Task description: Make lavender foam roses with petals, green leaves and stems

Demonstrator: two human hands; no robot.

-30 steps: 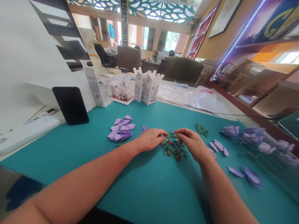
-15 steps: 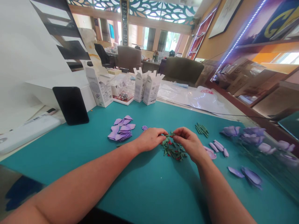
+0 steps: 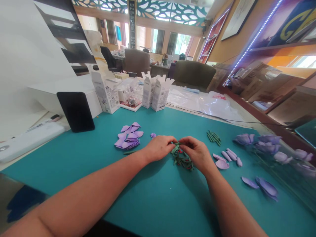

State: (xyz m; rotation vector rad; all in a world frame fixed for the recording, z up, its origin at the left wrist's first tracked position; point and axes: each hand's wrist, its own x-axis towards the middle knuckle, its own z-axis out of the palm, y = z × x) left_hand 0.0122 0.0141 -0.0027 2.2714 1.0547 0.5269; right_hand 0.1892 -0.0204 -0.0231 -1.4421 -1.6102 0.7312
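Note:
At the middle of the teal mat, my left hand (image 3: 161, 148) and my right hand (image 3: 196, 152) meet fingertip to fingertip. Both pinch a small green plastic piece, mostly hidden by the fingers; in the earlier frame it looks leaf-like. Right below them lies a pile of green leaf pieces (image 3: 184, 162) with red bits among them. To the left of my left hand are stacked purple petals (image 3: 128, 144) and a small purple wheel-shaped piece (image 3: 153, 135). A green stem piece (image 3: 130, 152) lies beside my left forearm.
Green sticks (image 3: 214, 138), pale purple buds (image 3: 231, 154) and loose petals (image 3: 266, 188) lie on the right. Assembled purple flowers (image 3: 268, 144) rest at the right edge. White boxes (image 3: 160, 95) stand at the back, a black phone (image 3: 76, 111) leans at left.
My right hand has moved slightly left, closing the gap to my left hand. The green piece between them is more covered now, and the pale petals at right show more fully.

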